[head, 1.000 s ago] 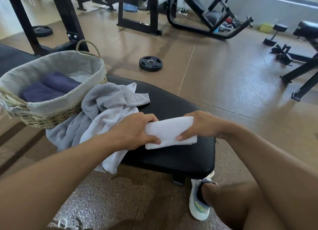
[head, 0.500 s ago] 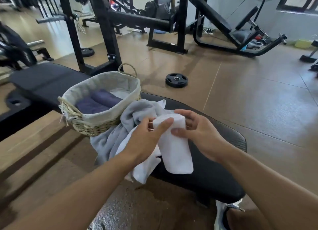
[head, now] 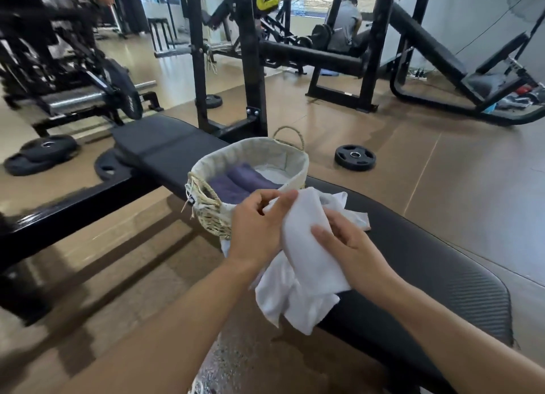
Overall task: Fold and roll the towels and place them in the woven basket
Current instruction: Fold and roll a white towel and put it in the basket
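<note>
White terry cloth, soft and light, makes up the rolled towel (head: 309, 246) held between both hands above the near end of the padded bench (head: 427, 264). The left hand (head: 256, 228) curls around the roll's upper left side, thumb and forefinger pinching its top edge; the right hand (head: 345, 243) wraps the right side with the thumb laid across the front. Such a roll is limp and compressible and will likely unwind if gripped at one end only, so it is best taken around its middle, with the free edge trapped under the fingers. It is plain white, unpatterned and smooth-faced, a stubby cylinder tilted away from the hands. Beneath the hands hangs a loose white towel (head: 292, 302), crumpled and draped over the bench edge; a pale grey cloth (head: 345, 208) shows just beyond the right hand, though its extent is hidden. Immediately beyond the left hand stands the woven basket (head: 212, 214), fabric-lined, holding two purple rolled towels (head: 236, 184) side by side and, apparently, a white one behind them. Farther off lies a weight plate (head: 354, 157) on the floor.
</note>
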{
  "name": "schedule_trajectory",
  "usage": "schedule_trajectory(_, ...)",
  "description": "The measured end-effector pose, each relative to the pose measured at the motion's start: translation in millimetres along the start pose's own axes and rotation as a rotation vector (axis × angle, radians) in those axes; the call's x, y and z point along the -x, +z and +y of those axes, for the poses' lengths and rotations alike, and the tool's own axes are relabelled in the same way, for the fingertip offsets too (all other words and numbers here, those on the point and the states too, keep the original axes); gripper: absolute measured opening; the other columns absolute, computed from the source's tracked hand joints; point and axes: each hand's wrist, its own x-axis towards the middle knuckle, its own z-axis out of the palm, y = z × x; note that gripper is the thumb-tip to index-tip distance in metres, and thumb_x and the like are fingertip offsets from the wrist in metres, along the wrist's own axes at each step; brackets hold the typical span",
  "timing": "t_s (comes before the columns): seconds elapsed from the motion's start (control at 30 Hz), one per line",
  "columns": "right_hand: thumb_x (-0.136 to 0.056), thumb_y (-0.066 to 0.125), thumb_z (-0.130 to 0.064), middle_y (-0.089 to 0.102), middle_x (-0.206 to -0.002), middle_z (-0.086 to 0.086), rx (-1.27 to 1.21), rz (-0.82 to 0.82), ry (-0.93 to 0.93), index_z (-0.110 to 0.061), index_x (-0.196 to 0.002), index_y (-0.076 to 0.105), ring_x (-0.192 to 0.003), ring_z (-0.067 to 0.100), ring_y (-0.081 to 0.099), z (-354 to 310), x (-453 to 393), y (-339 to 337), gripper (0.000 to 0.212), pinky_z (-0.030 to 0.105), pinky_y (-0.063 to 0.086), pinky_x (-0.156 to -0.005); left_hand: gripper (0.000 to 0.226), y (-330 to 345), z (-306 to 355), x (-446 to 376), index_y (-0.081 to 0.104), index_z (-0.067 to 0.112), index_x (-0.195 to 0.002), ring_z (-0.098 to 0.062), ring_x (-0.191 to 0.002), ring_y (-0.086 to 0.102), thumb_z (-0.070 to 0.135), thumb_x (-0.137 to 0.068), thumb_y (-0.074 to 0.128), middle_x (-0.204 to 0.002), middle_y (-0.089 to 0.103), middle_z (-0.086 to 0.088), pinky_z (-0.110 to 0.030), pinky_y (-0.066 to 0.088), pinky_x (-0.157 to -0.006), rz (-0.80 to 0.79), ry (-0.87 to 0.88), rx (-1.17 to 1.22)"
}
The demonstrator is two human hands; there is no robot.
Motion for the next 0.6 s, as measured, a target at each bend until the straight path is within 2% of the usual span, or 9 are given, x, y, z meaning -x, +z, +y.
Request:
schedule_trajectory(0.07,-0.087,0.06,-0.054,0.073,-0.116,-0.011,-0.033,-0.01,-0.008,-0.034,-0.13,0.06,-0.105,0.009,0.071,-5.3,-7.6,7.8,0.048,0.038,0.06,-0.09,0.024,-6.6,0.7,-6.5,0.075,0.02,-0.091,-0.008,-0.077,0.067,0.043,-0.085,0.076,-0.085,0.077,0.004,-0.027,0.055,-0.07,0.031,-0.001,0.017)
schedule_trajectory(0.13,-0.09,0.061,-0.046,0.074,-0.115,-0.008,-0.059,-0.027,-0.04,-0.032,-0.129,0.06,-0.105,0.009,0.071,-11.7,-14.8,12.3,0.042,0.033,0.06,-0.089,0.024,-11.8,1.9,-13.9,0.075,0.02,-0.091,-0.007,-0.072,0.065,0.043,-0.084,0.076,-0.082,0.076,0.004,-0.029,0.055,-0.068,0.047,-0.01,0.065)
schedule_trajectory(0.27,-0.097,0.063,-0.028,0.076,-0.108,-0.008,-0.051,0.016,-0.069,-0.028,-0.124,0.065,-0.097,0.007,0.073,-21.9,-33.6,15.1,0.026,0.024,0.059,-0.079,0.024,-17.0,8.9,-27.7,0.074,0.018,-0.091,-0.002,-0.067,0.063,0.041,-0.084,0.077,-0.08,0.075,0.007,-0.021,0.051,-0.062,0.073,0.009,0.101)
schedule_trajectory(0.33,-0.099,0.064,-0.029,0.077,-0.107,-0.009,0.029,0.043,-0.083,-0.027,-0.125,0.067,-0.097,0.009,0.074,-26.4,-50.0,14.2,0.027,0.028,0.059,-0.081,0.029,-17.6,14.1,-34.5,0.071,0.02,-0.099,0.002,-0.074,0.064,0.045,-0.085,0.075,-0.088,0.074,0.009,-0.016,0.05,-0.064,0.079,0.046,0.066)
schedule_trajectory(0.37,-0.099,0.064,-0.03,0.077,-0.106,-0.008,0.082,0.058,-0.103,-0.027,-0.125,0.068,-0.097,0.01,0.073,-29.2,-60.6,13.2,0.027,0.029,0.059,-0.082,0.035,-19.0,15.5,-39.0,0.068,0.022,-0.108,0.003,-0.081,0.063,0.049,-0.086,0.072,-0.096,0.071,0.012,-0.016,0.049,-0.069,0.09,0.08,-0.013)
schedule_trajectory(0.43,-0.099,0.063,-0.031,0.076,-0.1,-0.01,0.205,0.115,-0.171,-0.026,-0.124,0.069,-0.09,0.005,0.071,-38.6,-87.5,11.3,0.026,0.021,0.054,-0.076,0.046,-24.3,15.1,-49.7,0.057,0.026,-0.127,-0.005,-0.105,0.059,0.055,-0.092,0.06,-0.118,0.063,0.011,-0.026,0.049,-0.09,0.15,0.185,-0.264)
schedule_trajectory(0.5,-0.1,0.06,-0.034,0.073,-0.094,-0.014,0.356,0.175,-0.22,-0.026,-0.126,0.068,-0.081,-0.001,0.066,-50.2,-122.8,11.3,0.028,0.012,0.046,-0.066,0.049,-32.6,15.7,-59.0,0.05,0.023,-0.137,-0.017,-0.128,0.048,0.05,-0.096,0.055,-0.134,0.056,0.004,-0.038,0.034,-0.115,0.212,0.318,-0.536)
schedule_trajectory(0.53,-0.1,0.058,-0.036,0.071,-0.093,-0.012,0.431,0.181,-0.236,-0.027,-0.124,0.067,-0.08,0.002,0.065,-53.9,-144.4,12.4,0.028,0.015,0.046,-0.065,0.05,-36.8,15.6,-63.0,0.048,0.021,-0.139,-0.02,-0.138,0.039,0.047,-0.097,0.054,-0.141,0.053,0.0,-0.041,0.02,-0.122,0.225,0.357,-0.673)
schedule_trajectory(0.6,-0.097,0.054,-0.038,0.072,-0.095,-0.005,0.598,0.17,-0.238,-0.031,-0.12,0.069,-0.084,0.016,0.066,-56.2,-190.4,17.5,0.028,0.031,0.051,-0.069,0.059,-44.1,13.5,-68.6,0.04,0.019,-0.147,-0.022,-0.152,0.018,0.049,-0.097,0.05,-0.155,0.041,-0.002,-0.046,0.0,-0.125,0.2,0.356,-0.948)
